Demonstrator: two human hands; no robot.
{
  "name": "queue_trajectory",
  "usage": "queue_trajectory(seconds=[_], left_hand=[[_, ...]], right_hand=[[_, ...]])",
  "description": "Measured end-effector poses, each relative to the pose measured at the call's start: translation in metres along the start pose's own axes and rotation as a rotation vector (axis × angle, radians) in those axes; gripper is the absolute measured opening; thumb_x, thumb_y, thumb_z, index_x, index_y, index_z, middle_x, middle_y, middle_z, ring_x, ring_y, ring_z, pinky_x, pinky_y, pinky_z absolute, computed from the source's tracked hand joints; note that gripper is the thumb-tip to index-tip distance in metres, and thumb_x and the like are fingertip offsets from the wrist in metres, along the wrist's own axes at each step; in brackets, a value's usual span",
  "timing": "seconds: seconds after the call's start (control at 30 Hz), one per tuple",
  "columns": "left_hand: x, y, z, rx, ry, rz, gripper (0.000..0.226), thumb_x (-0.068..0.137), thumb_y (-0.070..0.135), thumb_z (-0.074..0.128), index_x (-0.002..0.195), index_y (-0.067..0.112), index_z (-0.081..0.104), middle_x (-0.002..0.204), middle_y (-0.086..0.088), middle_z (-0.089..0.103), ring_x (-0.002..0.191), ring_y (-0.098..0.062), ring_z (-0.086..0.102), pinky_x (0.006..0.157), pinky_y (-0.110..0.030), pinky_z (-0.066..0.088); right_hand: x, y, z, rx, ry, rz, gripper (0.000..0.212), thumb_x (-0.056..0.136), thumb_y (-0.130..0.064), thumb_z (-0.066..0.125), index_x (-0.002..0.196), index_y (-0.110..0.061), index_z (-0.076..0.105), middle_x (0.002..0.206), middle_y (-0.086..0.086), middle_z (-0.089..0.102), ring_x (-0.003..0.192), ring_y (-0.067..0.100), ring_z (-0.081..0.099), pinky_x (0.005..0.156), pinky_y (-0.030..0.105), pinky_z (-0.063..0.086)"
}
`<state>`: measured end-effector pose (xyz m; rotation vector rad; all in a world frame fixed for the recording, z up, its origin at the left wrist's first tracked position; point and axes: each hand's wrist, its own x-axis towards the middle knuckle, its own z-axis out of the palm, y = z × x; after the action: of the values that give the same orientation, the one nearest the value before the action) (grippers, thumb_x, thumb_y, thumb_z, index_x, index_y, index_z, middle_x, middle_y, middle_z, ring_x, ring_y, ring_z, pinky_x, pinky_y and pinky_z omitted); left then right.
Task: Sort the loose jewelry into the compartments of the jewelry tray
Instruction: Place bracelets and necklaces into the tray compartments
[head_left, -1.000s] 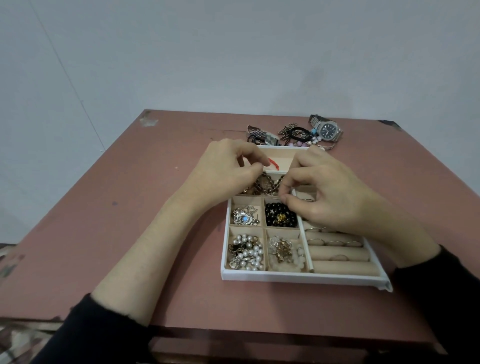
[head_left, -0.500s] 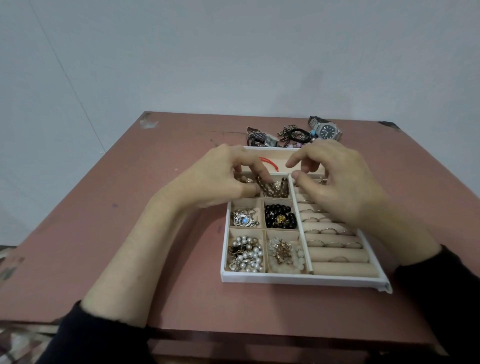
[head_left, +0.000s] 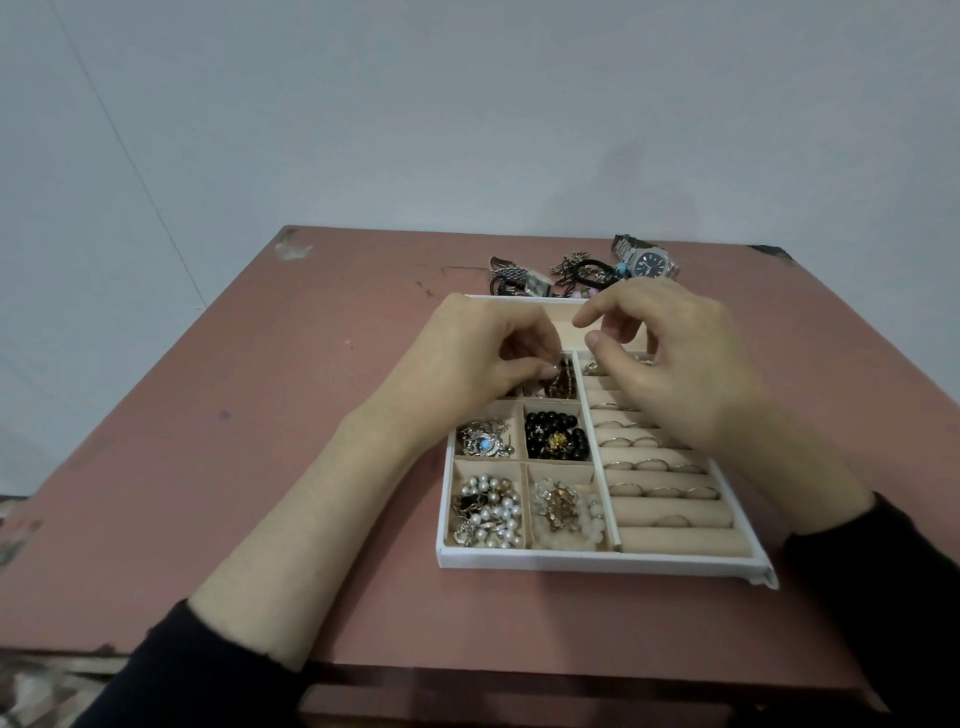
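Observation:
The white jewelry tray (head_left: 571, 564) lies on the pink table. Its left compartments hold pearls (head_left: 485, 512), gold and white beads (head_left: 563, 512), black beads (head_left: 556, 436), a silver brooch (head_left: 483, 439) and brown chains (head_left: 565, 382). Rings sit in the beige ring rolls (head_left: 670, 488) on the right. My left hand (head_left: 483, 358) hovers over the chain compartment, fingers curled, thumb and fingertips pinching at the chains. My right hand (head_left: 670, 364) is above the tray's far right end, thumb and index finger apart with nothing between them.
Loose pieces lie just beyond the tray's far edge: a steel watch with a dark dial (head_left: 647, 262), a silver watch band (head_left: 519, 278), and dark cords and chains (head_left: 582, 270). A pale wall stands behind the table (head_left: 260, 415).
My right hand has lifted off the ring rolls and moved toward the tray's far end, its thumb and finger parting. My left hand stays over the chain compartment.

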<state>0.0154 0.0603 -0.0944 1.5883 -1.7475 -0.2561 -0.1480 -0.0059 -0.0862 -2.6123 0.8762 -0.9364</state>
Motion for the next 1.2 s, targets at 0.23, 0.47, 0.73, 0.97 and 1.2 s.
queue_trajectory(seconds=[0.23,0.47,0.73,0.97,1.2], left_hand=[[0.000,0.004,-0.002,0.176,-0.030,0.075,0.008,0.078,0.017,0.069,0.084,0.021,0.073,0.073,0.009,0.071,0.071,-0.005,0.065,0.071,-0.030,0.052],[-0.007,0.008,-0.011,0.232,-0.028,0.073,0.040,0.066,0.018,0.044,0.090,0.028,0.074,0.072,0.030,0.047,0.087,-0.010,0.048,0.074,-0.029,0.045],[-0.006,0.003,-0.010,0.184,-0.084,0.065,0.033,0.065,0.022,0.046,0.079,0.032,0.074,0.088,0.019,0.068,0.089,-0.013,0.048,0.078,-0.036,0.047],[-0.004,-0.001,-0.016,0.200,-0.141,0.027,0.030,0.065,0.027,0.049,0.083,0.038,0.070,0.095,0.016,0.061,0.089,-0.007,0.042,0.080,-0.024,0.039],[-0.004,-0.005,-0.017,0.228,-0.176,0.050,0.017,0.063,0.030,0.052,0.074,0.028,0.065,0.086,0.014,0.054,0.083,0.002,0.037,0.073,-0.022,0.034]], right_hand=[[0.001,0.000,0.001,-0.001,0.002,-0.007,0.018,0.079,-0.023,0.051,0.091,-0.022,0.065,0.073,-0.013,0.052,0.078,0.011,0.049,0.067,0.011,0.028],[0.000,0.002,-0.001,0.030,0.051,-0.001,0.016,0.080,-0.020,0.052,0.088,-0.023,0.066,0.076,-0.006,0.059,0.076,0.011,0.051,0.067,0.011,0.031],[-0.001,0.003,-0.003,0.010,0.024,-0.016,0.012,0.080,-0.018,0.057,0.087,-0.024,0.066,0.076,-0.011,0.057,0.076,0.008,0.050,0.066,0.011,0.030],[0.001,0.001,-0.001,-0.049,-0.028,-0.042,0.021,0.077,-0.025,0.051,0.086,-0.022,0.069,0.070,-0.021,0.044,0.077,0.008,0.043,0.066,0.011,0.027],[0.001,0.003,-0.002,-0.031,-0.030,-0.007,0.021,0.078,-0.025,0.049,0.088,-0.024,0.067,0.071,-0.020,0.046,0.079,0.009,0.047,0.068,0.013,0.027]])
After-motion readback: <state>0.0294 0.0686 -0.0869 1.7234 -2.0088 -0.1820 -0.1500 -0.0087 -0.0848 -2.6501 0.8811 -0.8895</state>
